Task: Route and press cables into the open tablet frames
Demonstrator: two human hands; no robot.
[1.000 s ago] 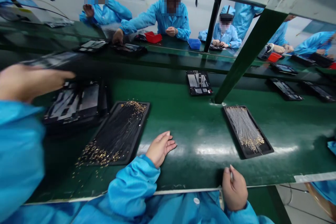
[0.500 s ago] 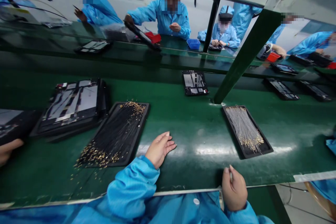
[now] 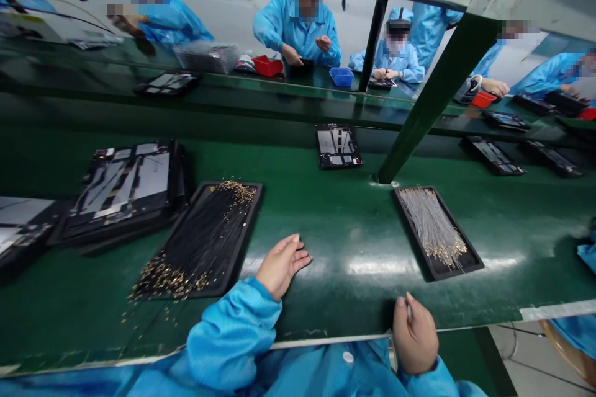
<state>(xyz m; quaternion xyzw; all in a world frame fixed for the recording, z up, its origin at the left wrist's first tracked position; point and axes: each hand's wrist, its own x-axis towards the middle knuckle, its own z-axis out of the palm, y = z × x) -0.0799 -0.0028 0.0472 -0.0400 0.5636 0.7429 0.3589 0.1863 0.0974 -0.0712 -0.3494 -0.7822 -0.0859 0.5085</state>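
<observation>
My left hand (image 3: 280, 263) rests flat on the green bench top (image 3: 344, 229), fingers together, just right of a black tray (image 3: 242, 242) of thin black wires with gold tips. My right hand (image 3: 416, 336) sits curled at the near edge of the bench, closed on a thin pale tool whose tip shows by the thumb. A second black tray (image 3: 468, 257) with silvery gold-tipped wires lies beyond my right hand. An open tablet chassis (image 3: 126, 186) lies left of the first tray.
Another tablet chassis (image 3: 338, 146) sits on the conveyor beyond. A slanted green post (image 3: 431, 99) rises from the bench. More chassis (image 3: 492, 156) lie to the right. Several people in blue coats work at the far side, with red bins (image 3: 267, 65) and a blue bin (image 3: 342, 76).
A neighbour's arm and hand at the left have left the view. The chassis on the conveyor has drifted left. My two hands have stayed still.
</observation>
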